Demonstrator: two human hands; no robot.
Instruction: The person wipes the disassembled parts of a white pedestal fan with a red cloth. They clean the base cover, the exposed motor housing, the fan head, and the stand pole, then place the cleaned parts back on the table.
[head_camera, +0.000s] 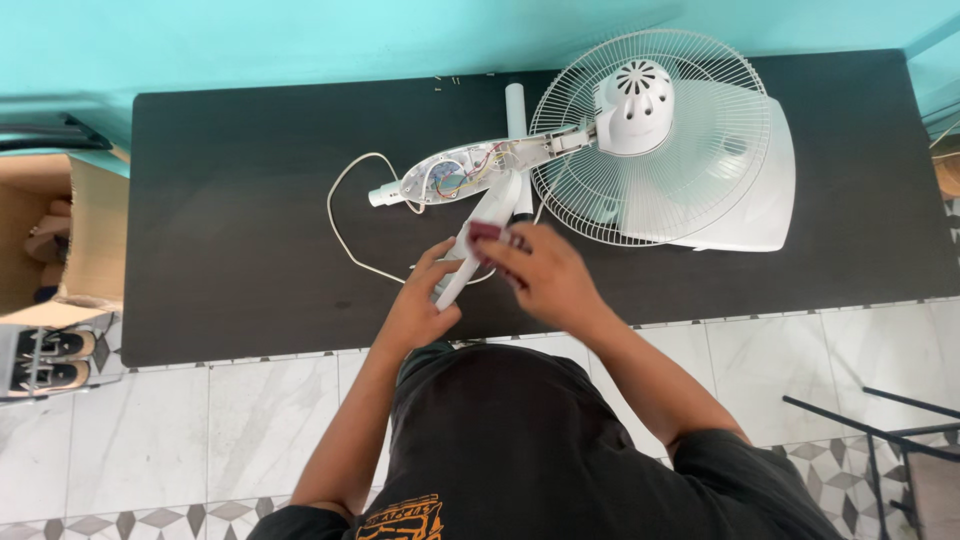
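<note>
White plastic cover (478, 240) gripped by both hands (420, 300) (545, 275), beside wire-grilled fan (650, 135)

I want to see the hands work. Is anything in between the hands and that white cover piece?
No, nothing visible. The left hand already grips the white cover piece, and the right hand touches its upper end, holding a small dark red thing.

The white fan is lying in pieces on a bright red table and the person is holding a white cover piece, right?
Not quite: the table is black, not red, as the head view shows. The white fan does lie on it in pieces, and the left hand holds the white cover piece, with the right hand at it.
</note>
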